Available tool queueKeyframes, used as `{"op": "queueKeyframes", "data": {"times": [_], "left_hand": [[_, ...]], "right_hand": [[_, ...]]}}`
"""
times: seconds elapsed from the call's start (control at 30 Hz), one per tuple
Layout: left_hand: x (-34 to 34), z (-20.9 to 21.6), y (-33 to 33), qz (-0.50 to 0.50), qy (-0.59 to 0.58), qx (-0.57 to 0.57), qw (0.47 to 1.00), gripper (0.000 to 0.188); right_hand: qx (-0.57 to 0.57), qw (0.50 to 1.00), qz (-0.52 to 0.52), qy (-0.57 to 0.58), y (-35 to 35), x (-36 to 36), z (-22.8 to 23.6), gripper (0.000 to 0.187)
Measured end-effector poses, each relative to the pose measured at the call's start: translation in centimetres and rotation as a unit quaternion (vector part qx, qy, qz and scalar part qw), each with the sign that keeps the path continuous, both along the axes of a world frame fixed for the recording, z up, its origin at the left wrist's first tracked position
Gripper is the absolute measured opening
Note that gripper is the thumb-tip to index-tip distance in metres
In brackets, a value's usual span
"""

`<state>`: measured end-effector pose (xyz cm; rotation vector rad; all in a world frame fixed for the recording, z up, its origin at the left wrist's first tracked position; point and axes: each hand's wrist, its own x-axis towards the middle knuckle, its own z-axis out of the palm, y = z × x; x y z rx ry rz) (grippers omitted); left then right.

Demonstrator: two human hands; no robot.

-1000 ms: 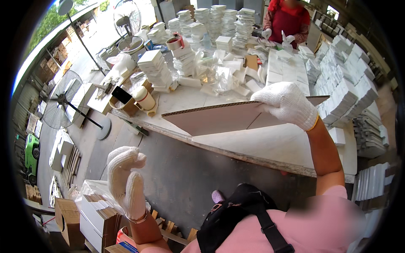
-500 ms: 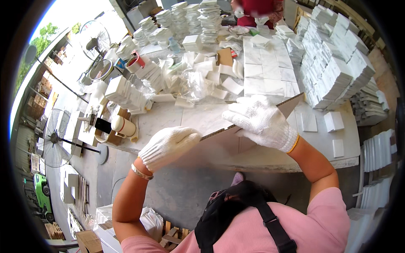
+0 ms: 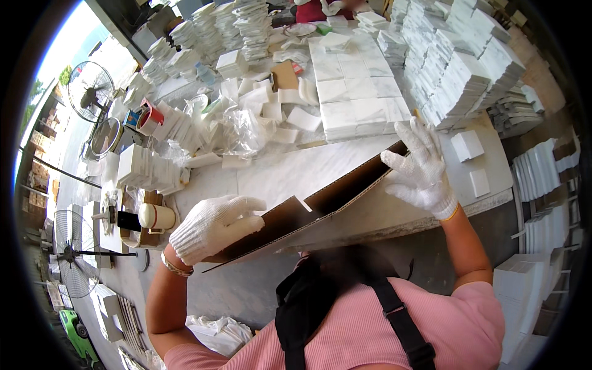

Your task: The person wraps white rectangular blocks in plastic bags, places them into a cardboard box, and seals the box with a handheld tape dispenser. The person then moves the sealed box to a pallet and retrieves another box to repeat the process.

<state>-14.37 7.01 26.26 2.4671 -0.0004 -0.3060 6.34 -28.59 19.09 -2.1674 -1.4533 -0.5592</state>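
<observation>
A partly spread brown cardboard box [image 3: 271, 229], with a slot between its flaps, spans the space between my two gloved hands above the table's near edge. My left hand [image 3: 216, 227], in a white knit glove, is closed on the box's left end. At the other end, my right hand [image 3: 422, 166] is open in a matching glove, its fingers spread upward and its thumb against the box's edge. The dark inside of the box shows between the raised walls. My left fingertips are partly hidden.
Beyond the box, white marble tiles [image 3: 357, 92] lie in rows. Tall tile stacks [image 3: 459, 80] stand right and far left. Plastic wrap [image 3: 243, 132] and foam pieces clutter the middle. A cream mug [image 3: 155, 217] stands left; a co-worker in red [image 3: 317, 11] is across the table.
The cardboard was flatter half a second ago; its walls have parted, showing the inside. My right hand has moved right and spread its fingers. My left hand has moved left and down.
</observation>
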Motion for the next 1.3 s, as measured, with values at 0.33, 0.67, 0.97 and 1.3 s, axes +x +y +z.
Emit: {"op": "queueKeyframes", "data": {"times": [0.33, 0.67, 0.97, 1.3], "left_hand": [[0.5, -0.9, 1.4, 0.001, -0.126, 0.112, 0.986, 0.045], [0.5, -0.4, -0.1, 0.151, -0.235, 0.050, 0.959, 0.044], [1.5, -2.0, -2.8, 0.196, -0.124, 0.147, 0.961, 0.044], [2.0, -1.6, -2.7, 0.031, -0.062, 0.006, 0.998, 0.053]], "right_hand": [[-0.019, 0.986, -0.079, 0.146, -0.3, -1.7, 4.3, 0.021], [-0.023, 0.997, 0.014, 0.077, -1.8, -4.2, 2.2, 0.042], [0.121, 0.980, 0.153, 0.045, 4.5, -2.4, 0.1, 0.015], [0.020, 0.970, 0.239, 0.028, 6.9, 0.4, 2.2, 0.030]]}}
